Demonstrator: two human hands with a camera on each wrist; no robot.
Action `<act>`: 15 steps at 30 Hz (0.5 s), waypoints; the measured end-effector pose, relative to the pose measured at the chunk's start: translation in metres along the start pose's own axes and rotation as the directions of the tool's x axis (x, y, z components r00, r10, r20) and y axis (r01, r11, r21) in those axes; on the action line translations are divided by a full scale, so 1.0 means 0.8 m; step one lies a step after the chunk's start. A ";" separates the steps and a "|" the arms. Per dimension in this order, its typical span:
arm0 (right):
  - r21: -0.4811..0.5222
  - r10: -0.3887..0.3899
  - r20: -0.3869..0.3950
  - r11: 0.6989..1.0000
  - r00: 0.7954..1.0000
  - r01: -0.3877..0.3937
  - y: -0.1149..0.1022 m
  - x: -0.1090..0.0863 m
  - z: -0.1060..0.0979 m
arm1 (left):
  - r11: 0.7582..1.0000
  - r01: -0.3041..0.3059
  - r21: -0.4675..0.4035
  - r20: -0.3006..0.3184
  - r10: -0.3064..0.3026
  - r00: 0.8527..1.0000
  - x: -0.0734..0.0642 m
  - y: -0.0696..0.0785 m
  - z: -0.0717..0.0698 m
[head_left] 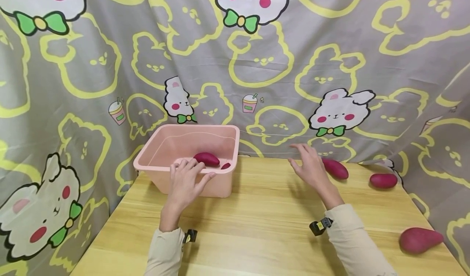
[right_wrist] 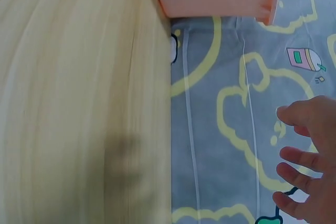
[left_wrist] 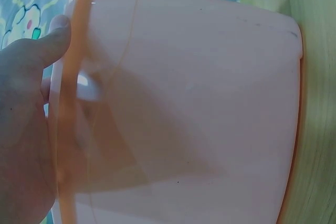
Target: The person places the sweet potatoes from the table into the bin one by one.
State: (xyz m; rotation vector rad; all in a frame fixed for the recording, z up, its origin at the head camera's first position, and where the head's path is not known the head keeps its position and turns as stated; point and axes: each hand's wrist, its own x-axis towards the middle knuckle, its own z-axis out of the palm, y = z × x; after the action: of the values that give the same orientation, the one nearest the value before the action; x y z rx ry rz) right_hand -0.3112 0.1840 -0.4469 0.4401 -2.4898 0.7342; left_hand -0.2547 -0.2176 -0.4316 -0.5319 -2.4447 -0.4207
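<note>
A pink plastic bin (head_left: 216, 186) stands at the back left of the table. My left hand (head_left: 186, 182) lies over its front rim, fingers reaching inward and thumb stretched to the right along the rim. The left wrist view has that thumb (left_wrist: 55, 40) at the rim, beside the bin's outer wall (left_wrist: 199, 93). Inside lies a purple-red sweet potato (head_left: 207, 159), with part of another (head_left: 225, 166) showing past the rim. My right hand (head_left: 310, 165) hovers over the table's back part, fingers spread and holding nothing. Just right of it rests a sweet potato (head_left: 336, 169).
Two more sweet potatoes lie on the right: one (head_left: 383, 181) near the back corner, another (head_left: 420, 240) near the right edge. A grey patterned curtain (head_left: 271, 63) hangs close behind the wooden table (head_left: 257, 227). Small black cameras (head_left: 320, 226) sit on both wrists.
</note>
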 end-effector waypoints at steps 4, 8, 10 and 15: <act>-0.023 0.017 0.011 1.000 1.000 -0.016 0.009 0.002 -0.008 | 1.000 0.003 -0.004 0.002 -0.003 1.000 0.000 0.000 0.000; -0.035 0.021 0.014 0.999 1.000 -0.020 0.018 0.002 -0.016 | 1.000 0.006 -0.006 0.001 -0.006 1.000 0.000 0.000 0.000; -0.039 0.016 0.009 0.999 1.000 -0.016 0.023 0.002 -0.019 | 1.000 0.005 -0.003 -0.002 -0.005 1.000 0.001 0.000 0.000; -0.050 0.017 -0.005 0.999 1.000 -0.017 0.034 0.001 -0.026 | 1.000 0.007 0.002 0.013 -0.007 1.000 0.001 0.000 0.000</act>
State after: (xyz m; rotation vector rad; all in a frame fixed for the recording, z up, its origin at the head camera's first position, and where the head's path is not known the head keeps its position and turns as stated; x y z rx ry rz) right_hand -0.3161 0.2173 -0.4426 0.3995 -2.5050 0.6771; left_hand -0.2552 -0.2170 -0.4311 -0.5265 -2.4599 -0.4194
